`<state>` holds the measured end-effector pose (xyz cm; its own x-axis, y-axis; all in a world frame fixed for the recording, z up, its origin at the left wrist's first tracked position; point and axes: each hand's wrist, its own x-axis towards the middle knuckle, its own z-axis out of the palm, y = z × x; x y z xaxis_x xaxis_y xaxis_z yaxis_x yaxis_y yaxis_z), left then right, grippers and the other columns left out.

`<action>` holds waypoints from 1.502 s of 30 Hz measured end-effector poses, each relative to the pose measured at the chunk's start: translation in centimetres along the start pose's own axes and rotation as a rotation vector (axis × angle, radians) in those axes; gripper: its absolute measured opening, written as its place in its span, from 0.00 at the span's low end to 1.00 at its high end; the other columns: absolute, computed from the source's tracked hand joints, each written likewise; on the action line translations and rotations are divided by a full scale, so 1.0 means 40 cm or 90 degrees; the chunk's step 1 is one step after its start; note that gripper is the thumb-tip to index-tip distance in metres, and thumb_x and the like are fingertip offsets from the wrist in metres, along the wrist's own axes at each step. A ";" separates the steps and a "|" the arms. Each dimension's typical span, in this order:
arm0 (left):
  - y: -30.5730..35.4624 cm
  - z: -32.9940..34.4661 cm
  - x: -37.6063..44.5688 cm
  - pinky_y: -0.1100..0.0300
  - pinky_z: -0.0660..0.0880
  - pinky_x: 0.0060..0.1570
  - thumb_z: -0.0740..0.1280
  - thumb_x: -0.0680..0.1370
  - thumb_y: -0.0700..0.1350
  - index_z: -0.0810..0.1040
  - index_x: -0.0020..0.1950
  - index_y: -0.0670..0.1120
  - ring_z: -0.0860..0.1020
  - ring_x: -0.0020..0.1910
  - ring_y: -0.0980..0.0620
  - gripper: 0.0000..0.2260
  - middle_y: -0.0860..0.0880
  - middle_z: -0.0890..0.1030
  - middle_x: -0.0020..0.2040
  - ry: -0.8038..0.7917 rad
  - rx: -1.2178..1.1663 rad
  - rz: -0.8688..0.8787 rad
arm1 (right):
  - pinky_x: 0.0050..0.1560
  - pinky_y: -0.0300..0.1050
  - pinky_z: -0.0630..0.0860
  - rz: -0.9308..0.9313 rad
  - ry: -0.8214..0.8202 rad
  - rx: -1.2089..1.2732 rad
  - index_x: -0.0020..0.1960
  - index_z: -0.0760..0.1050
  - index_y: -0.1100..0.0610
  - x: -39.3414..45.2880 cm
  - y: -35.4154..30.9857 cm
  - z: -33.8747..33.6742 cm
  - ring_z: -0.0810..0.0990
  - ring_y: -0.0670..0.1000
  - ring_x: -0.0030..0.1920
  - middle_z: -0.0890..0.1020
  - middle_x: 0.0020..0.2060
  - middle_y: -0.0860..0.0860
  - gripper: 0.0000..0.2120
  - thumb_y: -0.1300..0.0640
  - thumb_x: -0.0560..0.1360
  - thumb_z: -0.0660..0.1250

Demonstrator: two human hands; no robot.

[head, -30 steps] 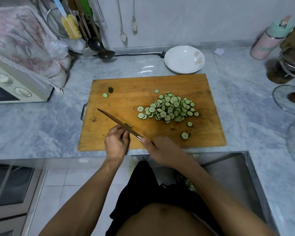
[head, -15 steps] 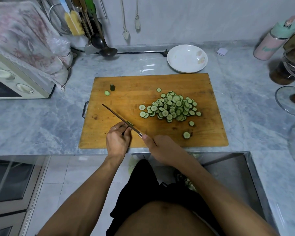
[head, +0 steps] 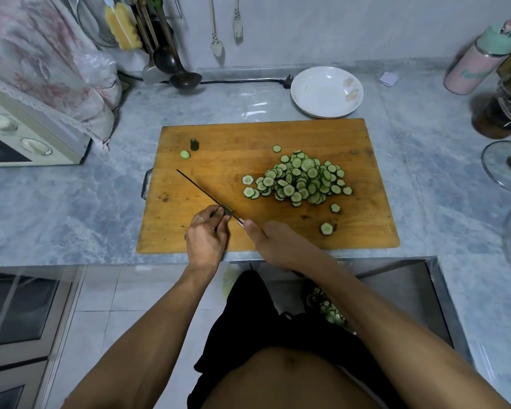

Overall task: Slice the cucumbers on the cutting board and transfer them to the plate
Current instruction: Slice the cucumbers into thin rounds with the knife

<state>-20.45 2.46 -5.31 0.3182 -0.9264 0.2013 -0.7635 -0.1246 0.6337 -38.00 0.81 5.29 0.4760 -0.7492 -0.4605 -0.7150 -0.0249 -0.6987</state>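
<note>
A wooden cutting board (head: 248,137) lies on the marble counter. A pile of cucumber slices (head: 303,180) sits right of its middle, with loose slices (head: 326,228) nearer me. A cucumber end stub (head: 194,144) and one slice (head: 185,154) lie at the far left. My right hand (head: 273,242) grips the handle of a knife (head: 201,190), blade pointing far-left. My left hand (head: 205,239) pinches a small cucumber piece (head: 227,210) against the blade. A white plate (head: 326,91) stands empty behind the board.
A toaster oven (head: 27,134) under a floral cloth stands at left. Ladles and utensils (head: 171,63) hang at the back wall. A pink-green bottle (head: 481,63), a dark jar (head: 502,113) and a glass dish (head: 505,169) are at right. A sink (head: 396,290) lies below the board.
The hands and knife hold nearly the same place on the board's near edge; the view shifted slightly. The pile and plate have not moved.
</note>
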 end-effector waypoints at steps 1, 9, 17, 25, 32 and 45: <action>-0.001 0.001 0.001 0.57 0.76 0.49 0.66 0.76 0.41 0.84 0.52 0.38 0.80 0.51 0.42 0.10 0.43 0.83 0.53 0.006 0.005 0.007 | 0.30 0.42 0.64 0.006 -0.001 0.003 0.31 0.66 0.56 0.007 -0.002 0.001 0.71 0.49 0.30 0.72 0.29 0.53 0.30 0.40 0.84 0.47; 0.004 -0.009 -0.002 0.56 0.76 0.49 0.70 0.75 0.38 0.84 0.53 0.38 0.79 0.51 0.41 0.08 0.43 0.83 0.53 0.009 0.029 0.031 | 0.33 0.46 0.64 0.015 0.007 0.002 0.32 0.67 0.56 0.034 0.009 0.014 0.72 0.48 0.32 0.74 0.31 0.53 0.29 0.39 0.83 0.47; 0.006 -0.023 -0.010 0.62 0.71 0.51 0.71 0.73 0.36 0.85 0.52 0.40 0.79 0.52 0.43 0.08 0.43 0.82 0.55 0.009 0.035 -0.002 | 0.41 0.45 0.64 -0.031 0.000 -0.045 0.35 0.69 0.59 -0.004 -0.002 0.017 0.74 0.56 0.41 0.78 0.40 0.62 0.29 0.41 0.84 0.46; 0.008 -0.023 -0.011 0.61 0.73 0.52 0.69 0.73 0.36 0.85 0.50 0.40 0.80 0.53 0.42 0.09 0.43 0.82 0.55 0.008 0.036 0.017 | 0.43 0.43 0.63 -0.044 -0.008 -0.046 0.33 0.67 0.56 -0.027 -0.002 0.011 0.73 0.55 0.40 0.76 0.38 0.58 0.29 0.42 0.84 0.45; 0.010 -0.012 -0.013 0.62 0.72 0.54 0.71 0.72 0.33 0.84 0.51 0.37 0.80 0.51 0.42 0.08 0.41 0.82 0.54 0.031 0.003 0.007 | 0.32 0.44 0.65 -0.019 0.001 0.022 0.32 0.67 0.56 -0.008 0.015 0.002 0.73 0.50 0.32 0.74 0.31 0.54 0.30 0.38 0.83 0.47; -0.031 0.002 -0.008 0.56 0.77 0.51 0.66 0.73 0.38 0.84 0.51 0.39 0.79 0.53 0.41 0.11 0.43 0.82 0.55 -0.002 0.049 0.049 | 0.36 0.44 0.60 -0.032 -0.005 -0.015 0.29 0.65 0.57 0.044 0.001 0.027 0.71 0.51 0.31 0.73 0.28 0.55 0.31 0.43 0.85 0.46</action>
<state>-19.66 2.88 -6.21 0.2562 -0.9351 0.2447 -0.8265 -0.0807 0.5571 -36.64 0.23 3.85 0.5154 -0.7413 -0.4300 -0.7023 -0.0777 -0.7077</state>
